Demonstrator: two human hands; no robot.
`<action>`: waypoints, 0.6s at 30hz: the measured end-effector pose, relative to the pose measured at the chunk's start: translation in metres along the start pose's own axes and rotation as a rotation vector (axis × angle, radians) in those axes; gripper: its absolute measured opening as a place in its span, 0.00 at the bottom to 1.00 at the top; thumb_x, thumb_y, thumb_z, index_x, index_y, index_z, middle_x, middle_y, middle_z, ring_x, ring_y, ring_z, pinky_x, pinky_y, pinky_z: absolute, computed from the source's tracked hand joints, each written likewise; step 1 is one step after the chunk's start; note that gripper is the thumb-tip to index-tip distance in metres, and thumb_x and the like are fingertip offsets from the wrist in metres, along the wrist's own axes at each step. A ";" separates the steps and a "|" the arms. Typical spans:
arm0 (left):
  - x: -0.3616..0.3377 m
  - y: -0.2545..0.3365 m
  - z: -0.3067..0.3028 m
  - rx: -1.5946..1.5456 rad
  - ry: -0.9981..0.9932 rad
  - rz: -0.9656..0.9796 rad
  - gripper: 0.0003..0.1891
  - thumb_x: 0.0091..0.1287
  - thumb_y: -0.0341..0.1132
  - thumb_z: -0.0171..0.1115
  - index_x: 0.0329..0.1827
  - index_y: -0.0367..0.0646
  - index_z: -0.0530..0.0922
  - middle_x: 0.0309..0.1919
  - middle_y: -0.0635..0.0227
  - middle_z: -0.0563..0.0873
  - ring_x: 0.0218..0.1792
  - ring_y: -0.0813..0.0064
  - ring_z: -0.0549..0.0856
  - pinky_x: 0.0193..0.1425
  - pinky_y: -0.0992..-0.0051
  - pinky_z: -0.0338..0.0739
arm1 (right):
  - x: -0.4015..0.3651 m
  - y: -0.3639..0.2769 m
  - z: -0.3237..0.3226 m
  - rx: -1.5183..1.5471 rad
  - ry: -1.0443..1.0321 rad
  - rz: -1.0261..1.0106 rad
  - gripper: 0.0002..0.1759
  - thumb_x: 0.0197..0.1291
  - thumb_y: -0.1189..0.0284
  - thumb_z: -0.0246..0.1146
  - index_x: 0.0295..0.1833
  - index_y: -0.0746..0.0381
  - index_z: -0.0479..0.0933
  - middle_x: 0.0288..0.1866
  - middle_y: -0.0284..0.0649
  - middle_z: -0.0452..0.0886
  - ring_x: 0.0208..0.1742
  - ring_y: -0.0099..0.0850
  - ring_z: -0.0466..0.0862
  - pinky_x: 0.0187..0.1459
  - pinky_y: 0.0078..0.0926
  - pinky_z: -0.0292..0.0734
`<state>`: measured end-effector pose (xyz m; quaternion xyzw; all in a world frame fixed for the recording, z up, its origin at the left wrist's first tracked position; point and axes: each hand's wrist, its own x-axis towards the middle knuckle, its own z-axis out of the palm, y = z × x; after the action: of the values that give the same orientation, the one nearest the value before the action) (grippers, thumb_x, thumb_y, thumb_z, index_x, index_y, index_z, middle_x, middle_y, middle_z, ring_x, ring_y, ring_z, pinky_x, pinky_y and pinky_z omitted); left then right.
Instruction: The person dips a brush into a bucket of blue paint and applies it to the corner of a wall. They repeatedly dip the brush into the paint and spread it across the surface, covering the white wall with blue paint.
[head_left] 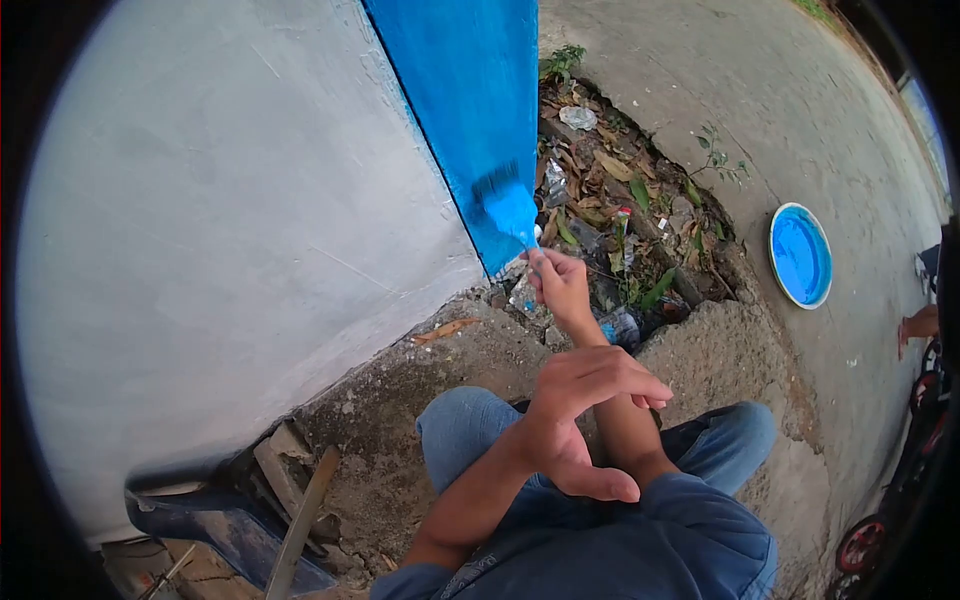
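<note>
My right hand (560,283) grips the handle of a paintbrush (512,214) smeared with bright blue paint. Its dark bristles press against the lower part of a blue painted strip (470,90) at the wall's corner. My left hand (590,390) is held nearer to me, over my right forearm. Its thumb stands apart from the bent fingers, and nothing is in it. Beside the strip, the wall face (240,180) is pale grey-white.
A round tub of blue paint (800,256) stands on the concrete at right. Leaves and litter (620,200) fill a broken bed by the corner. A dark plastic object (230,535) and a wooden strip (303,520) lie lower left. Another person's hand or foot (920,325) shows at the right edge.
</note>
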<state>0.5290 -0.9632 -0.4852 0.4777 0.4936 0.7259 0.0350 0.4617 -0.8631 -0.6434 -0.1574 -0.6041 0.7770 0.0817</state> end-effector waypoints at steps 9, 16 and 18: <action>-0.001 0.004 0.007 0.000 -0.025 0.026 0.34 0.48 0.61 0.67 0.39 0.34 0.78 0.29 0.61 0.82 0.28 0.69 0.82 0.32 0.74 0.76 | 0.007 0.100 -0.041 -0.223 0.219 0.380 0.16 0.63 0.66 0.57 0.37 0.70 0.79 0.16 0.33 0.71 0.11 0.19 0.64 0.13 0.21 0.53; -0.004 0.008 0.010 0.019 -0.001 -0.052 0.39 0.48 0.69 0.62 0.38 0.33 0.79 0.29 0.60 0.84 0.29 0.68 0.84 0.34 0.74 0.78 | 0.022 -0.007 -0.031 -0.391 0.169 0.165 0.16 0.59 0.67 0.61 0.27 0.69 0.79 0.15 0.35 0.73 0.13 0.21 0.69 0.16 0.23 0.61; 0.000 0.008 0.012 -0.035 0.009 -0.054 0.38 0.49 0.68 0.62 0.38 0.34 0.79 0.29 0.61 0.83 0.30 0.69 0.84 0.33 0.75 0.77 | 0.012 -0.064 -0.026 -0.399 0.100 0.133 0.15 0.62 0.66 0.60 0.30 0.68 0.79 0.16 0.32 0.71 0.13 0.18 0.65 0.15 0.18 0.57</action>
<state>0.5410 -0.9586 -0.4787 0.4603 0.4935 0.7355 0.0606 0.4549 -0.8193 -0.5896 -0.2484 -0.7294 0.6368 0.0273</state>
